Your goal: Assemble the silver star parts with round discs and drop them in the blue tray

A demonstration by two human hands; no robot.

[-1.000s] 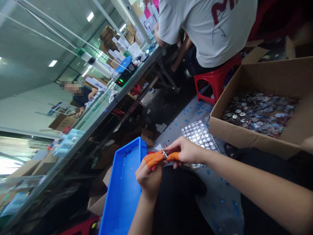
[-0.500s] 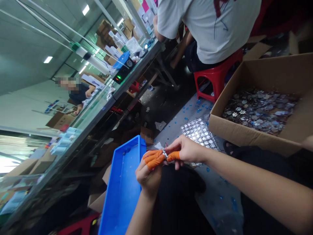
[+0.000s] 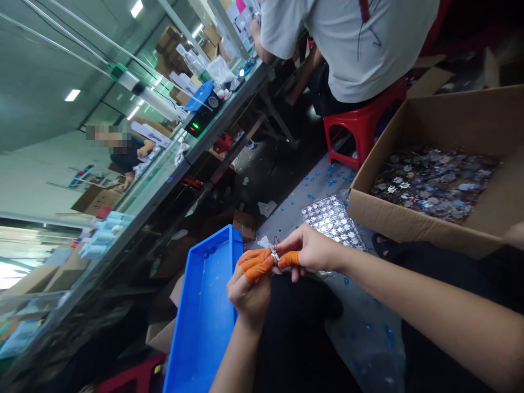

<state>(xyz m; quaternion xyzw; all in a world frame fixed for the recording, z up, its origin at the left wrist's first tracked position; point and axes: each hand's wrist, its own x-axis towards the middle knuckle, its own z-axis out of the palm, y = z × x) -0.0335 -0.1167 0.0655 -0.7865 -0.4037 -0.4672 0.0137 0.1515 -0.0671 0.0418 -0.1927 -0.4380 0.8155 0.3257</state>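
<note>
The view is tilted. My left hand (image 3: 250,289) and my right hand (image 3: 311,250) meet in front of me, with orange finger cots (image 3: 256,265) on the left fingers and another orange cot (image 3: 289,260) on a right finger. Between them, both hands pinch a small silver metal piece (image 3: 275,255), with thin dark and red wires (image 3: 277,240) rising from it. Its exact form is too small to tell. Just left of my hands lies a blue plastic tray (image 3: 200,322). A sheet of silver star-shaped pieces (image 3: 332,221) lies beyond my right hand.
A cardboard box (image 3: 409,225) at right holds a heap of metal star-shaped pieces (image 3: 434,183). Small blue bits lie on the floor (image 3: 311,196). A co-worker in a white T-shirt (image 3: 352,49) sits on a red stool (image 3: 364,123). A long workbench (image 3: 229,103) runs along the left.
The whole view has drifted slightly left and up. My hands stay together on the metal piece, with only slight finger shifts.
</note>
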